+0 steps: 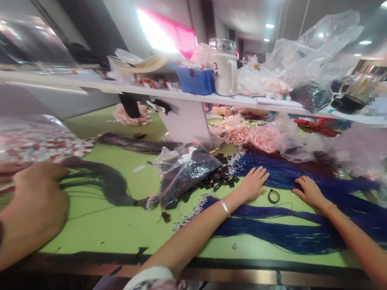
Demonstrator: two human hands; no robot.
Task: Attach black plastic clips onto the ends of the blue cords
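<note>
Two hands of mine, both out over the blue wires (pixel 272 233). Left hand (pixel 255 183): palm down, fingers long and slightly fanned, holding nothing I can see, resting on the upper blue mass. Right hand (pixel 310 191): thumb and fingers parted, nothing visible in the grasp, over the same mass.

Counts: one tape roll (pixel 273 196), flat between my hands; at least three blue lengths, two of them below my left hand; two grey bundles (pixel 105 181) off to the left; one plastic bag (pixel 187 173) of dark parts, black pieces (pixel 216 177) beside it, too many to count. One co-worker's hand (pixel 42 197) at far left, blurred. On the shelf (pixel 181 94): one blue bin (pixel 196 80), one mug (pixel 225 68).

Edges: dark strip along the table's (pixel 99 229) near side, shelf across above. Room: a narrow green gap around the roll; wider green between the nearer grey bundle and the near edge.
</note>
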